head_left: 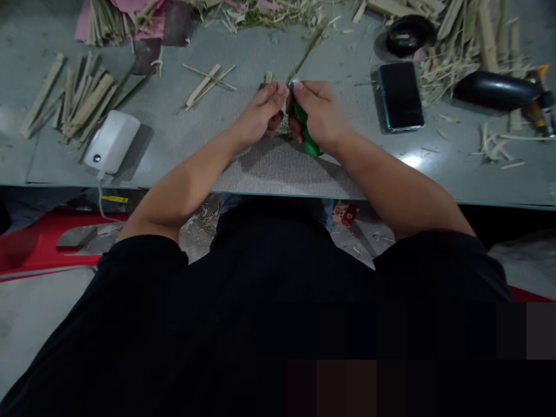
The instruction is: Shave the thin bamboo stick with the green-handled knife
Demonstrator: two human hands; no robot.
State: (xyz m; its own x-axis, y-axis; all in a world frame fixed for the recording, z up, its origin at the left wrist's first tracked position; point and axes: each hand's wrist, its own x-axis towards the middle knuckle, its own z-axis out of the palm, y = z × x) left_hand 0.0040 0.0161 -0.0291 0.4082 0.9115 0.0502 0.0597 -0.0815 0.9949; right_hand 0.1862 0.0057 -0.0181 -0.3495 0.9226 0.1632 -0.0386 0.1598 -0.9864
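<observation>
My left hand (264,110) is closed, its thumb and fingertips pinched together. A short piece of pale stick (269,76) pokes out just beyond its fingers; most of it is hidden. Close beside it, my right hand (317,113) wraps round a green-handled tool (311,142) with a shiny metal part near the thumb. From there a long, thin olive-brown strip (309,49) slants up to the right; I cannot tell whether it is a blade or a stalk. Both hands are over a grey textured mat (278,174), with small scraps under them.
Cut sticks (87,101) and a white device with a cable (112,142) lie left. Loose strips (208,87) are nearer the hands. At right are a phone (400,95), a black round dish (409,36), a dark rounded object (495,91) and piled shavings (438,69).
</observation>
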